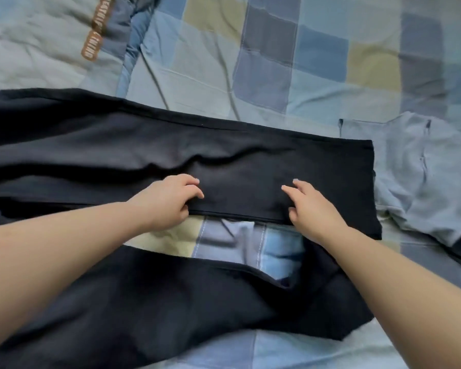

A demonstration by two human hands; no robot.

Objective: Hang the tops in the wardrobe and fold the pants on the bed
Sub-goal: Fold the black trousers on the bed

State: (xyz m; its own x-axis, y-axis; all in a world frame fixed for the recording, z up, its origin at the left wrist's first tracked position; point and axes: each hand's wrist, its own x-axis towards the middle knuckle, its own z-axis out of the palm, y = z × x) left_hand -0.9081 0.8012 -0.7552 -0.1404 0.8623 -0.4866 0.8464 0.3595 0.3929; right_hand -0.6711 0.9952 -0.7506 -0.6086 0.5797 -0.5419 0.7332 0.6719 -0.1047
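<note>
Head view, the only one we get. Black pants [250,166] spread across mid frame on the patchwork bedspread [317,75], one leg running left to right through the centre, the other leg in the lower half under our forearms. Step in hand, as we judge it: folding the pants, lining up the far leg's near edge.

To do it well we'd take the seam edge at both spots evenly, draw the leg over the other so hems and seams match, then smooth out the ripple at centre before folding across.

Left hand [168,201] at centre, fingers curled, tips on the cloth and thumb at the leg's lower edge, looks like a pinch on that edge. Right hand [312,206] just right of centre, fingers partly bent and a little apart, tips resting on the fabric, thumb tucked at the edge; whether it really grips, we cannot tell.

Light grey garment [421,177] lies crumpled at right edge, touching the pants hem
</note>
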